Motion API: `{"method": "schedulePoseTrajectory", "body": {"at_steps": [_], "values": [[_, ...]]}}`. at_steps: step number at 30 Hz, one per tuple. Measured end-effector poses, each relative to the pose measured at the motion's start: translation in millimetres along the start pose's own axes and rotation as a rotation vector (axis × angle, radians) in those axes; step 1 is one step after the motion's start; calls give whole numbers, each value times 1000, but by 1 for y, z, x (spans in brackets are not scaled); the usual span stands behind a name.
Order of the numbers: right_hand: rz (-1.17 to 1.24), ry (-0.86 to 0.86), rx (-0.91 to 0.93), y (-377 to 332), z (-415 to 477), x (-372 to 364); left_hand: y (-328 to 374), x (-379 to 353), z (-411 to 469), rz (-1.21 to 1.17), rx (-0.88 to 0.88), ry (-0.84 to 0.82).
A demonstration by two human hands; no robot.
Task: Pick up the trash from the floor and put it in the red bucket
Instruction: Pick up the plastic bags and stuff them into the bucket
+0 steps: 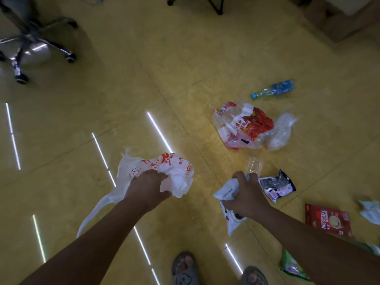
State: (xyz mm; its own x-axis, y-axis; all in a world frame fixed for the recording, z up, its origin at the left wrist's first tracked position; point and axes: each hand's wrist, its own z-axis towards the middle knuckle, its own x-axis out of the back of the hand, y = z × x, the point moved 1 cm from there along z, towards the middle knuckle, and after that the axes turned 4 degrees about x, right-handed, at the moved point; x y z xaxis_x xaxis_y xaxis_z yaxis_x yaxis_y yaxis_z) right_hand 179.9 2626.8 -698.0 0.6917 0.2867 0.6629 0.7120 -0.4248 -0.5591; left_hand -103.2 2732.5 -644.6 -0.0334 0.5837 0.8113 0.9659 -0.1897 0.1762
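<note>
My left hand point(147, 189) is closed on a crumpled white plastic bag with red print point(176, 173), held above the floor with one long strip trailing down to the left. My right hand point(247, 197) grips a white wrapper point(225, 192) together with a clear plastic bottle point(254, 165) that sticks out beyond the fingers. More trash lies on the floor to the right: a red and white bag pile point(244, 125), a clear bag point(282, 131), a blue-labelled bottle point(273, 89), a dark silvery packet point(276, 185). No red bucket is in view.
A red Nescafe box point(328, 220), white tissue point(370, 210) and a green packet point(292, 268) lie at the lower right. An office chair base point(30, 48) stands at the upper left, tripod legs point(213, 5) at the top, a box point(337, 19) at the upper right. My sandalled feet point(185, 268) are below.
</note>
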Motion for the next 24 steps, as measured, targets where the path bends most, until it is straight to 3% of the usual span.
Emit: {"method": "schedulePoseTrajectory", "body": {"at_steps": [24], "values": [[-271, -121, 488, -245, 10, 6, -91, 87, -149, -206, 290, 227]]}}
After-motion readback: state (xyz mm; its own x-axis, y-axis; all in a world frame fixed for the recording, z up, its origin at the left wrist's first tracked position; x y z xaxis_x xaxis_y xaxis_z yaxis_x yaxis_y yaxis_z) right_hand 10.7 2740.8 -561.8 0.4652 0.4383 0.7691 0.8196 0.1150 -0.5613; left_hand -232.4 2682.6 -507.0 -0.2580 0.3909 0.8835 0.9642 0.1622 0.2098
